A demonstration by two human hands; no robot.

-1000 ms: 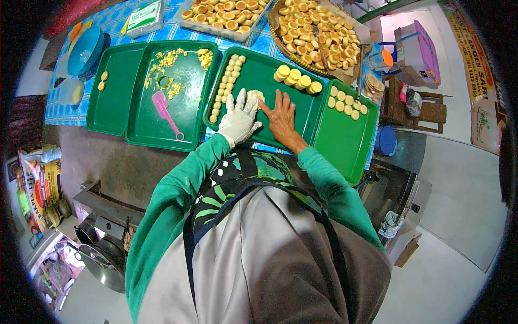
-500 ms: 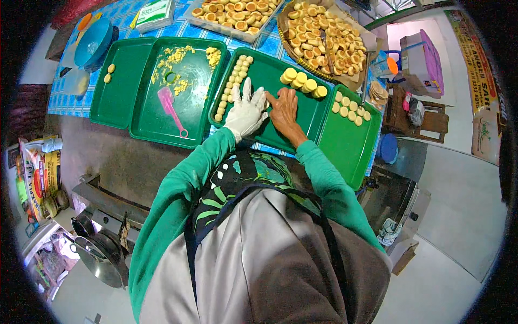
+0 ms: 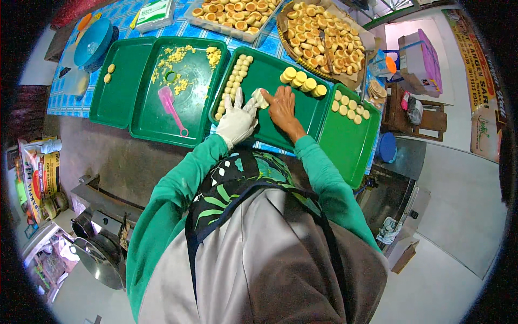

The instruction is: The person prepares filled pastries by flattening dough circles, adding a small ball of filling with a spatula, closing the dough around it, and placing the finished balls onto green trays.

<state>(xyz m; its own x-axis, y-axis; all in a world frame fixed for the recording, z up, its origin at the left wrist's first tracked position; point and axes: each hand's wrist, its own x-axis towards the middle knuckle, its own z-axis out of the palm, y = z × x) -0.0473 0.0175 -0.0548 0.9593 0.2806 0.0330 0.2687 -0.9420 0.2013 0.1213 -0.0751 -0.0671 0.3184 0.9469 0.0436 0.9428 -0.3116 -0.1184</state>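
Observation:
My left hand (image 3: pixel 237 122), in a white glove, lies over the lower left of a dark green tray (image 3: pixel 264 127), its fingers spread beside two rows of pale dough balls (image 3: pixel 237 71). A small flattened piece of pale dough (image 3: pixel 260 99) rests on that tray between my hands. My bare right hand (image 3: pixel 284 111) touches the dough's right edge with an outstretched digit, the other fingers pointing away from me. Beyond the right hand stand short stacks of yellow discs (image 3: pixel 303 81). The left fingers hide some of the nearest balls.
Flat pale rounds (image 3: pixel 349 107) sit in a lighter green tray (image 3: pixel 353 143) at right. To the left, another tray (image 3: pixel 141 116) holds yellow crumbs (image 3: pixel 175 56) and a pink scoop (image 3: pixel 169 106). Browned pastries fill a clear box (image 3: pixel 237 16) and a round woven tray (image 3: pixel 281 33) at the back.
My left hand has drawn left, toward the ball rows, and apart from the right hand. The flattened dough between them has come into sight. My right hand has hardly moved.

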